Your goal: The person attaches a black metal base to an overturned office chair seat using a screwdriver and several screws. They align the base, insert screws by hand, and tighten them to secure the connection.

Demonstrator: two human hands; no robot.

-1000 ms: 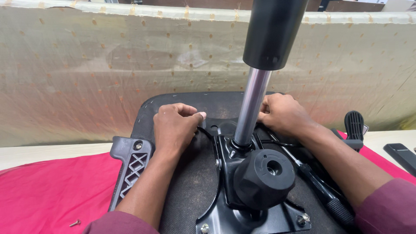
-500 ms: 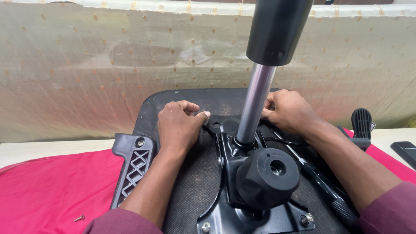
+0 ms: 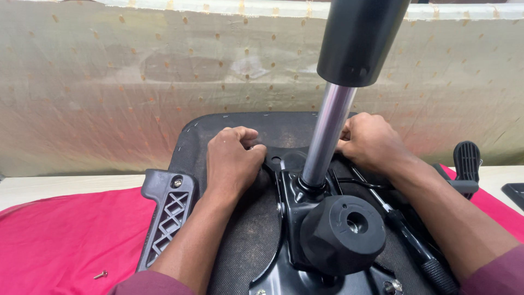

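Chair mechanism (image 3: 305, 218) sits mid on upturned seat (image 3: 229, 136), gas tube (image 3: 327, 136) upright. Left hand (image 3: 232, 161) & right hand (image 3: 371, 142) curled on its far edge; what they pinch, can't tell. Screw (image 3: 100, 274) on pink cloth (image 3: 65, 235), left.

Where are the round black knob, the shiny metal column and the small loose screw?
round black knob (image 3: 343, 234), head view, on its front face.
shiny metal column (image 3: 327, 134), head view, mid-shaft.
small loose screw (image 3: 100, 275), head view, on its body, lying on the pink cloth (image 3: 65, 235).
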